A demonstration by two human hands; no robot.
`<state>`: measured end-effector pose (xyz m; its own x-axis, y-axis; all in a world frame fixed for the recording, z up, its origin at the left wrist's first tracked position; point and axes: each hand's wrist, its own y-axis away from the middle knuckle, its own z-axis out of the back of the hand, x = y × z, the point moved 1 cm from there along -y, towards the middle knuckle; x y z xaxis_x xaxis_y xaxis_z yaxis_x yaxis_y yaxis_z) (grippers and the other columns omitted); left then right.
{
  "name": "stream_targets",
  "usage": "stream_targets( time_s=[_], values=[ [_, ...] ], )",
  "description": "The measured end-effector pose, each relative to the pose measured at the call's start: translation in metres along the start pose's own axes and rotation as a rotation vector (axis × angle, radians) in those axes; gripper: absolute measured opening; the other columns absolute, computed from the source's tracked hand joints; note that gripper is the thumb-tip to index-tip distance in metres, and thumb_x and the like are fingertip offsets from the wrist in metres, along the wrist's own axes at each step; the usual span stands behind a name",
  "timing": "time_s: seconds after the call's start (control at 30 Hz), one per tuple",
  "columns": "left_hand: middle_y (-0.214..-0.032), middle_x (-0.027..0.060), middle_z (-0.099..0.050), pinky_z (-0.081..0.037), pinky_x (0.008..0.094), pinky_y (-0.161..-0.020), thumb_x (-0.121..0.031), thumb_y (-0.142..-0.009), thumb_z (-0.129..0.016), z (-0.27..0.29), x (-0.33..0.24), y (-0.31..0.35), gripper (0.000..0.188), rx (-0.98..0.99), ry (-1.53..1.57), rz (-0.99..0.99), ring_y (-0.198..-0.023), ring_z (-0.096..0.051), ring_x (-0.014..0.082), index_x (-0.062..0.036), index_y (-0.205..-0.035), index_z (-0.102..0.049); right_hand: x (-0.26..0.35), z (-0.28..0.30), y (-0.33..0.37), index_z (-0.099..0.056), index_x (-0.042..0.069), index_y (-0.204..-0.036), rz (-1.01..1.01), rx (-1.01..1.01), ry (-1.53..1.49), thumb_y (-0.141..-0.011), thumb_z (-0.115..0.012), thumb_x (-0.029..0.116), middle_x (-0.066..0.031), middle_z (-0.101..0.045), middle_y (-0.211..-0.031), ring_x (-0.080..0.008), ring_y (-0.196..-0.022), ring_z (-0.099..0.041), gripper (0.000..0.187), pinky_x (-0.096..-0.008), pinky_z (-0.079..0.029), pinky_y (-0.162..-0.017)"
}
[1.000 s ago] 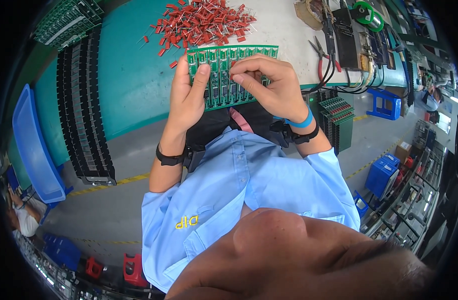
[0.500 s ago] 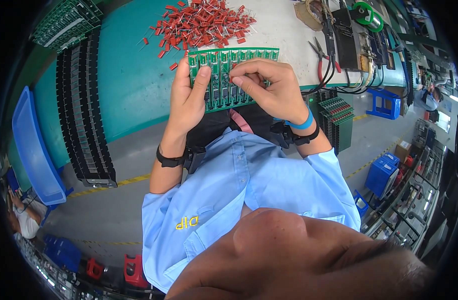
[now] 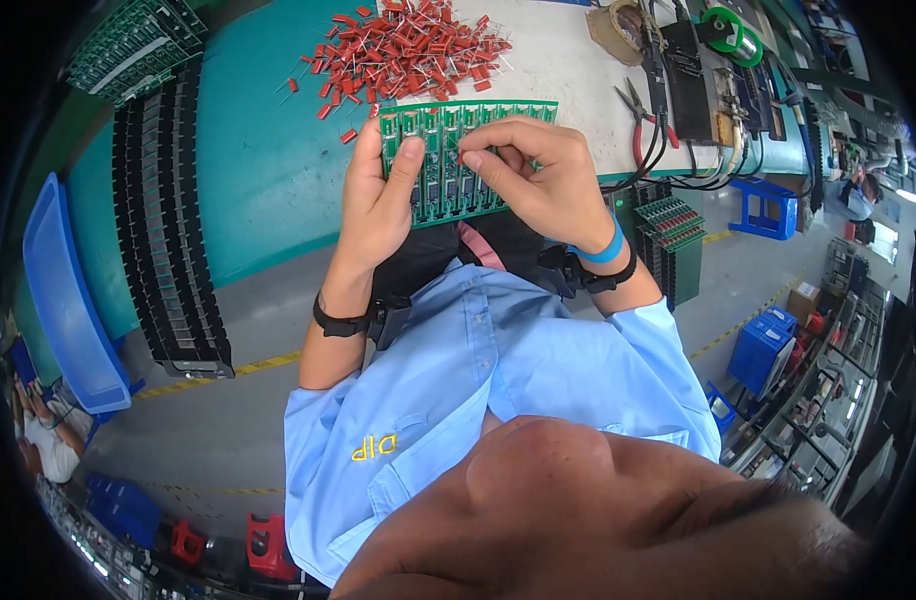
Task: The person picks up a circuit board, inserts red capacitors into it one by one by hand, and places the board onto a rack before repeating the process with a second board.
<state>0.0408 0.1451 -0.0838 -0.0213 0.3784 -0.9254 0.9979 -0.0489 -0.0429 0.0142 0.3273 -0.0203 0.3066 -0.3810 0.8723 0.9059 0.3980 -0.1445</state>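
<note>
My left hand (image 3: 380, 190) grips the left end of a green circuit board panel (image 3: 433, 190), its thumb lying on the face. The panel is divided into several narrow strips and is held tilted over the bench's near edge. Over the panel's middle, my right hand (image 3: 538, 175) pinches a small red capacitor (image 3: 462, 158) between thumb and index finger, close to the board's surface. Whether its leads are in the board is hidden. Beyond the panel lies a heap of red capacitors (image 3: 408, 50) with wire leads.
A black slotted rack (image 3: 163, 220) and a blue tray (image 3: 68, 300) stand at the left, with more circuit boards (image 3: 133, 50) behind. Red-handled pliers (image 3: 638, 125), cables and a green solder spool (image 3: 733, 38) lie at the right. Populated boards (image 3: 673, 222) sit below the bench's right side.
The panel and both hands have shifted very slightly. My left hand still grips the panel and my right still pinches the capacitor at about the same spot.
</note>
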Motion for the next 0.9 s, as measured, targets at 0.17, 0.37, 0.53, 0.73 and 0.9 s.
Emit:
stream_targets(
  time_s=[0.17,0.37,0.53,0.73,0.9],
  values=[
    [-0.112,0.0048,-0.062,-0.046,0.0264,-0.089,-0.016,-0.105,-0.051,-0.001,-0.001,0.0,0.025,0.005,-0.009,-0.01,-0.1,-0.056,0.0081,-0.0003,-0.125,-0.051,0.003,0.002,-0.001,-0.073,0.002,-0.095,-0.013,0.014,0.067,-0.085,-0.073,0.002,-0.0031,-0.067,-0.079,-0.0061,-0.055,-0.041,0.011,-0.0231,-0.034,-0.05],
    [-0.112,0.005,-0.062,-0.046,0.0269,-0.089,-0.016,-0.105,-0.051,0.001,0.0,-0.001,0.026,0.023,-0.001,-0.023,-0.101,-0.056,0.0084,-0.0003,-0.125,-0.051,0.006,-0.002,-0.005,-0.073,0.002,-0.092,0.116,-0.057,0.122,-0.081,-0.074,0.004,-0.0037,-0.067,-0.077,-0.0088,-0.053,-0.041,0.011,-0.0262,-0.035,-0.05],
    [-0.113,0.0052,-0.062,-0.046,0.0272,-0.09,-0.015,-0.105,-0.051,0.001,0.0,-0.001,0.026,0.023,-0.002,-0.028,-0.102,-0.056,0.0087,-0.0002,-0.126,-0.051,0.008,-0.001,-0.008,-0.072,0.003,-0.089,0.155,-0.053,0.175,-0.078,-0.075,0.005,-0.0051,-0.067,-0.075,-0.0115,-0.052,-0.041,0.012,-0.0282,-0.036,-0.05],
    [-0.113,0.0053,-0.062,-0.046,0.0272,-0.09,-0.015,-0.105,-0.051,0.0,-0.001,-0.001,0.027,0.035,0.007,-0.028,-0.102,-0.056,0.0087,0.0001,-0.127,-0.05,0.014,0.002,-0.011,-0.072,0.003,-0.089,0.127,-0.009,0.197,-0.077,-0.074,0.006,-0.0059,-0.067,-0.074,-0.0122,-0.053,-0.043,0.012,-0.0279,-0.037,-0.051],
    [-0.115,0.006,-0.062,-0.047,0.0274,-0.091,-0.015,-0.104,-0.051,0.001,-0.002,-0.001,0.028,0.054,0.003,-0.02,-0.103,-0.057,0.0091,0.0005,-0.128,-0.05,0.014,0.002,-0.012,-0.072,0.002,-0.089,0.132,-0.022,0.206,-0.078,-0.074,0.007,-0.006,-0.065,-0.072,-0.013,-0.055,-0.046,0.012,-0.0283,-0.039,-0.051]
  ],
)
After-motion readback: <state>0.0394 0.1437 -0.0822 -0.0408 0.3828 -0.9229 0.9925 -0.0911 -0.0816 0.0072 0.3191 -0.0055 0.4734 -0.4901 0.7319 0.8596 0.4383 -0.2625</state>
